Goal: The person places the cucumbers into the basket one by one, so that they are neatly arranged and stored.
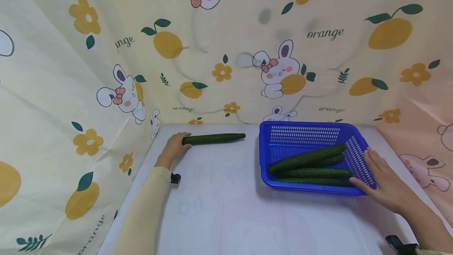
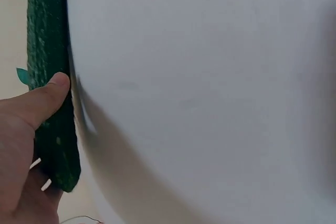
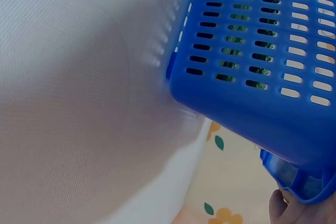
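My left hand [image 1: 175,146] grips one end of a dark green cucumber [image 1: 214,139], which lies sideways at the back left. In the left wrist view, the thumb [image 2: 50,95] crosses the cucumber [image 2: 48,30] while the other fingers are partly hidden behind it. On the right stands a blue plastic basket [image 1: 263,156] with slotted walls and several cucumbers [image 1: 308,158] inside. My right hand [image 1: 387,182] rests at the basket's near right corner, fingers extended along the right rim and thumb over the front rim. The right wrist view shows the basket's slotted wall [image 3: 236,90] close up.
A white surface [image 1: 219,207] lies under the basket and the loose cucumber. Cream sheets [image 1: 226,23] printed with rabbits, flowers and oranges rise behind it and on both sides. A dark strap [image 1: 401,245] sits on the right wrist.
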A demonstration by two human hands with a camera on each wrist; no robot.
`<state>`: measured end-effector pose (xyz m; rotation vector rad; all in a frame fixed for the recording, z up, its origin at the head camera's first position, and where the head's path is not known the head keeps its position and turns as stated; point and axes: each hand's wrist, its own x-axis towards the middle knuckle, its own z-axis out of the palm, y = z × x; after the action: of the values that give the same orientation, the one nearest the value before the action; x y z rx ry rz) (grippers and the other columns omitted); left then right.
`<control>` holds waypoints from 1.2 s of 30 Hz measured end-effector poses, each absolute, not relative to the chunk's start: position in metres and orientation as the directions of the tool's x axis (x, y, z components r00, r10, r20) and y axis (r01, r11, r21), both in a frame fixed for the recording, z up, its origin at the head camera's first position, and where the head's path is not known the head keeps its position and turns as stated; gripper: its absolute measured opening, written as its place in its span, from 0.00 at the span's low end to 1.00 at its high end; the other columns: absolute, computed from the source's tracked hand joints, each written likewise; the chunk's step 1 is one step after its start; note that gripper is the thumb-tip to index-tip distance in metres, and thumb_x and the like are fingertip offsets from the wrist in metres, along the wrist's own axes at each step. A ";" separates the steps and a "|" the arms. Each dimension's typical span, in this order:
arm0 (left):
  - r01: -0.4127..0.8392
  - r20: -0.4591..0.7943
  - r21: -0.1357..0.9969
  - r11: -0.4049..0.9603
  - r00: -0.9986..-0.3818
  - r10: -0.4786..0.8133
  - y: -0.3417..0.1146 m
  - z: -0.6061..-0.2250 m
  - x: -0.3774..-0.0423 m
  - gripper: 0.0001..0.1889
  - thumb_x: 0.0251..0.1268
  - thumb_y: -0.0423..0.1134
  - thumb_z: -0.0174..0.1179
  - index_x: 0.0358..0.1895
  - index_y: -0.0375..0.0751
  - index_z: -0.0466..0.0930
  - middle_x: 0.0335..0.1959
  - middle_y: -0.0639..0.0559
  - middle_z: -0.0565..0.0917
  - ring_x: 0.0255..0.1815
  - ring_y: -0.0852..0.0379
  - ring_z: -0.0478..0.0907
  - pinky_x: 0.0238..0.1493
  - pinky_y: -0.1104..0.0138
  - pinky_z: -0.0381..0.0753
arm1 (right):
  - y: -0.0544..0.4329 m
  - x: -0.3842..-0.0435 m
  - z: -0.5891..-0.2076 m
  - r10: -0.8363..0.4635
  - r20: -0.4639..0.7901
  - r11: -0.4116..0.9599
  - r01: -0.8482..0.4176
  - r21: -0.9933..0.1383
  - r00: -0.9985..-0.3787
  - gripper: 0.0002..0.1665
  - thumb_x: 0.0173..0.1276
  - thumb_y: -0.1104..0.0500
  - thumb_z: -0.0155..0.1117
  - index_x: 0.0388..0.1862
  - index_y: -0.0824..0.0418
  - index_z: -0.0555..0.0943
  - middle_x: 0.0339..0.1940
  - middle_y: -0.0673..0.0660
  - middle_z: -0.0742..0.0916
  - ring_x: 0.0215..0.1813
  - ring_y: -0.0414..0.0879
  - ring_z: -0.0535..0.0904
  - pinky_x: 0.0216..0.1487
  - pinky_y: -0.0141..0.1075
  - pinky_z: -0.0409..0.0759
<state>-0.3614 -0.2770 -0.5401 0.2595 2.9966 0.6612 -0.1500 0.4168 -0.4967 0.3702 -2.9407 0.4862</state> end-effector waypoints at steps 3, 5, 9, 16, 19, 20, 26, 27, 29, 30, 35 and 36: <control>0.145 -0.022 0.437 0.888 -0.985 0.171 -0.280 -0.540 -0.359 0.28 0.78 0.41 0.67 0.76 0.40 0.74 0.72 0.35 0.78 0.75 0.35 0.73 0.80 0.43 0.67 | 0.418 -0.151 -0.497 -0.224 0.180 0.916 -0.270 -0.298 -0.958 0.61 0.79 0.41 0.63 0.87 0.73 0.41 0.88 0.74 0.42 0.88 0.68 0.30 0.79 0.40 0.15; 0.148 -0.015 0.449 0.881 -0.985 0.173 -0.281 -0.539 -0.356 0.27 0.78 0.41 0.67 0.75 0.40 0.76 0.70 0.36 0.80 0.73 0.36 0.75 0.78 0.44 0.69 | 0.418 -0.152 -0.497 -0.228 0.184 0.914 -0.275 -0.298 -0.956 0.61 0.79 0.41 0.63 0.87 0.73 0.41 0.88 0.74 0.43 0.88 0.68 0.30 0.79 0.40 0.15; 0.174 -0.001 0.471 0.865 -0.980 0.198 -0.281 -0.532 -0.350 0.24 0.74 0.40 0.71 0.69 0.38 0.79 0.65 0.37 0.82 0.70 0.38 0.78 0.76 0.44 0.72 | 0.419 -0.153 -0.497 -0.229 0.183 0.913 -0.276 -0.301 -0.956 0.61 0.79 0.41 0.64 0.87 0.73 0.41 0.88 0.74 0.42 0.88 0.68 0.29 0.80 0.43 0.15; 0.250 -0.049 0.450 0.857 -0.952 0.303 -0.282 -0.524 -0.342 0.25 0.76 0.42 0.69 0.70 0.37 0.77 0.66 0.38 0.83 0.69 0.39 0.78 0.74 0.44 0.73 | 0.419 -0.154 -0.498 -0.216 0.169 0.918 -0.259 -0.301 -0.962 0.61 0.79 0.40 0.63 0.88 0.71 0.40 0.88 0.73 0.42 0.88 0.70 0.30 0.79 0.47 0.16; 0.290 -0.032 0.463 0.837 -0.939 0.343 -0.279 -0.521 -0.335 0.26 0.79 0.41 0.66 0.72 0.35 0.75 0.69 0.36 0.81 0.72 0.37 0.76 0.77 0.43 0.71 | 0.420 -0.153 -0.498 -0.218 0.176 0.917 -0.264 -0.301 -0.960 0.61 0.79 0.40 0.63 0.88 0.71 0.40 0.88 0.73 0.42 0.88 0.70 0.30 0.79 0.45 0.15; 0.303 -0.020 0.468 0.830 -0.935 0.353 -0.278 -0.520 -0.333 0.26 0.80 0.41 0.66 0.73 0.35 0.75 0.70 0.36 0.80 0.73 0.36 0.75 0.77 0.43 0.70 | 0.420 -0.153 -0.499 -0.219 0.177 0.916 -0.265 -0.301 -0.960 0.61 0.79 0.40 0.63 0.88 0.72 0.40 0.88 0.73 0.42 0.88 0.70 0.30 0.79 0.45 0.15; 0.336 0.038 0.511 0.792 -0.929 0.369 -0.270 -0.515 -0.317 0.24 0.80 0.41 0.65 0.71 0.33 0.77 0.67 0.36 0.83 0.70 0.36 0.78 0.74 0.43 0.74 | 0.420 -0.152 -0.500 -0.223 0.181 0.914 -0.270 -0.302 -0.958 0.61 0.79 0.41 0.63 0.88 0.72 0.40 0.88 0.73 0.42 0.88 0.69 0.30 0.79 0.44 0.15; 0.339 0.045 0.514 0.788 -0.928 0.370 -0.268 -0.515 -0.315 0.24 0.80 0.41 0.65 0.71 0.33 0.78 0.67 0.36 0.83 0.70 0.36 0.78 0.74 0.42 0.74 | 0.420 -0.152 -0.500 -0.223 0.181 0.915 -0.270 -0.301 -0.958 0.61 0.79 0.41 0.63 0.88 0.72 0.40 0.88 0.73 0.42 0.88 0.69 0.30 0.79 0.44 0.15; 0.338 0.056 0.525 0.781 -0.929 0.365 -0.265 -0.513 -0.312 0.23 0.79 0.41 0.66 0.70 0.35 0.78 0.66 0.37 0.83 0.69 0.36 0.79 0.73 0.43 0.75 | 0.420 -0.151 -0.501 -0.223 0.181 0.915 -0.270 -0.300 -0.958 0.61 0.79 0.41 0.63 0.88 0.72 0.39 0.88 0.73 0.42 0.88 0.69 0.30 0.79 0.42 0.15; 0.333 0.059 0.531 0.779 -0.932 0.358 -0.263 -0.513 -0.309 0.23 0.79 0.42 0.66 0.70 0.36 0.79 0.66 0.37 0.84 0.69 0.37 0.79 0.73 0.43 0.76 | 0.420 -0.152 -0.501 -0.223 0.180 0.916 -0.270 -0.296 -0.958 0.62 0.79 0.41 0.63 0.88 0.72 0.39 0.88 0.73 0.42 0.88 0.69 0.30 0.78 0.41 0.15; 0.338 0.111 0.540 0.771 -0.937 0.333 -0.254 -0.505 -0.298 0.23 0.80 0.43 0.65 0.71 0.38 0.79 0.66 0.38 0.84 0.67 0.37 0.81 0.70 0.43 0.78 | 0.420 -0.152 -0.500 -0.226 0.187 0.916 -0.274 -0.294 -0.956 0.62 0.79 0.41 0.64 0.87 0.72 0.40 0.88 0.74 0.43 0.88 0.69 0.30 0.79 0.41 0.16; 0.342 0.127 0.541 0.768 -0.936 0.328 -0.251 -0.502 -0.295 0.24 0.80 0.44 0.65 0.72 0.39 0.79 0.66 0.37 0.84 0.67 0.37 0.81 0.69 0.42 0.78 | 0.420 -0.152 -0.500 -0.226 0.186 0.916 -0.274 -0.294 -0.956 0.62 0.78 0.41 0.64 0.87 0.72 0.40 0.88 0.75 0.43 0.88 0.69 0.30 0.79 0.42 0.16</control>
<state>-0.2953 -0.2511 -0.5021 0.5645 2.9773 0.9189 -0.1515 0.4197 -0.4996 0.3842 -2.9285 0.4815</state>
